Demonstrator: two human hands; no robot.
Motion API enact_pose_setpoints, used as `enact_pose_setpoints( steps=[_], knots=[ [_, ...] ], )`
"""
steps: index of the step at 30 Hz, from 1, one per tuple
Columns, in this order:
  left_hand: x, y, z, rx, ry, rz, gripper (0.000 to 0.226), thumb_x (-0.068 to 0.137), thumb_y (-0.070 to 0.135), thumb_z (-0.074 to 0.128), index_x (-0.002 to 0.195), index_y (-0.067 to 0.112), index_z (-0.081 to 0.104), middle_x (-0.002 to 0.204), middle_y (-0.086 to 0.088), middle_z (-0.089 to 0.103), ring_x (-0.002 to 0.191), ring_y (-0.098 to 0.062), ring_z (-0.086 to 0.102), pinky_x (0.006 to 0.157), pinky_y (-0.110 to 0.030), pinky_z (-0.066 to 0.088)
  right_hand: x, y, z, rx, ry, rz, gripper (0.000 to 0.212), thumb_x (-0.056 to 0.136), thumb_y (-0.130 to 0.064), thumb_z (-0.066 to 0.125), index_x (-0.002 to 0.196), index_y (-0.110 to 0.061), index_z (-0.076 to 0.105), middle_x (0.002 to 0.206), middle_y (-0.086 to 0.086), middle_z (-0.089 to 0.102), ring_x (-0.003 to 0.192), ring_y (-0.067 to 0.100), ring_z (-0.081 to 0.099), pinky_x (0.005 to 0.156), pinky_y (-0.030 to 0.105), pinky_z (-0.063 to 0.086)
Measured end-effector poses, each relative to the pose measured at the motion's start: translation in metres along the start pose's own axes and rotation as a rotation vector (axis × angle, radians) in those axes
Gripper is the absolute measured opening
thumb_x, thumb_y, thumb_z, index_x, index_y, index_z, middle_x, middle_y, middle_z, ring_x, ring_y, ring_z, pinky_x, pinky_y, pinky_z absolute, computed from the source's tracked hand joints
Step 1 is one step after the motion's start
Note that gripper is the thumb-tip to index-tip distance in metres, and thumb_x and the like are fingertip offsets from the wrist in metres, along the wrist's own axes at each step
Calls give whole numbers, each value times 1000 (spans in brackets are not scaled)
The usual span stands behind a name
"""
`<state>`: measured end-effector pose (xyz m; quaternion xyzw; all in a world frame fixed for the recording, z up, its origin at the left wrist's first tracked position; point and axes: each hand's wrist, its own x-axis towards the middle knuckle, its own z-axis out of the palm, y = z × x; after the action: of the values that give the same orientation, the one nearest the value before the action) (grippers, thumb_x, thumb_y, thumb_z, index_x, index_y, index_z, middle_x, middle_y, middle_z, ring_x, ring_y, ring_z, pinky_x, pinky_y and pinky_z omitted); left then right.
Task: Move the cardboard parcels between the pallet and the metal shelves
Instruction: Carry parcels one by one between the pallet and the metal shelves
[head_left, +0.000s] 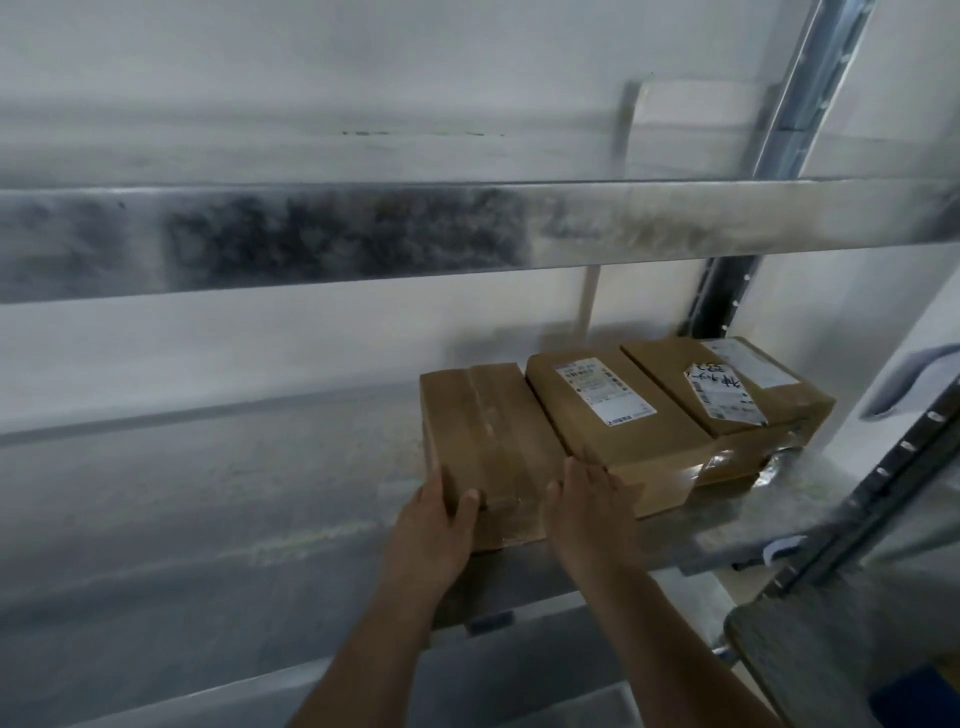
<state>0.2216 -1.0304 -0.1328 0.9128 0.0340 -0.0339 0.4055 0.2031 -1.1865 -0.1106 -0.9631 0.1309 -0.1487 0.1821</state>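
Observation:
Three brown cardboard parcels lie side by side on a metal shelf (208, 499). The left parcel (488, 426) is plain, with clear tape down its top. My left hand (441, 525) grips its near left corner, thumb on top. My right hand (592, 509) presses flat against its near right side, fingers touching the front of the middle parcel (618, 415), which bears a white label. The right parcel (727, 384) carries two labels and sits nearest the upright post.
A metal shelf beam (363, 234) crosses above the parcels. Slotted uprights stand at the back right (727, 301) and the near right (883, 478). A white wall lies behind. The shelf surface stretches bare to the left of the parcels.

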Motion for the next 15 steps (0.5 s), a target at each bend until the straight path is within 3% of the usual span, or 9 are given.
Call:
enact_pose_setpoints(
  steps=[6,10,15],
  knots=[
    [2,-11,-13,-47,185,-106,57,94,51,39,141,20,36,134,-7,49,118,-27,50,97,-42,40,-5,-6,2,138,-103,15,34,97,-31,42,127,-18,49,120,1,55,110,15,48,94,30,37],
    [-3,-21,-17,2,137,-133,54,93,46,44,140,20,35,131,-9,45,114,-26,50,95,-42,42,-11,-4,6,307,-252,115,43,96,-32,45,137,-19,42,128,3,50,110,15,49,87,28,40],
    [-10,-27,-23,-58,55,-127,51,94,42,48,136,16,37,129,-9,43,110,-25,50,92,-39,41,-16,0,4,562,-466,204,60,98,-28,42,151,-22,14,154,1,27,133,17,35,94,27,31]
  ],
)
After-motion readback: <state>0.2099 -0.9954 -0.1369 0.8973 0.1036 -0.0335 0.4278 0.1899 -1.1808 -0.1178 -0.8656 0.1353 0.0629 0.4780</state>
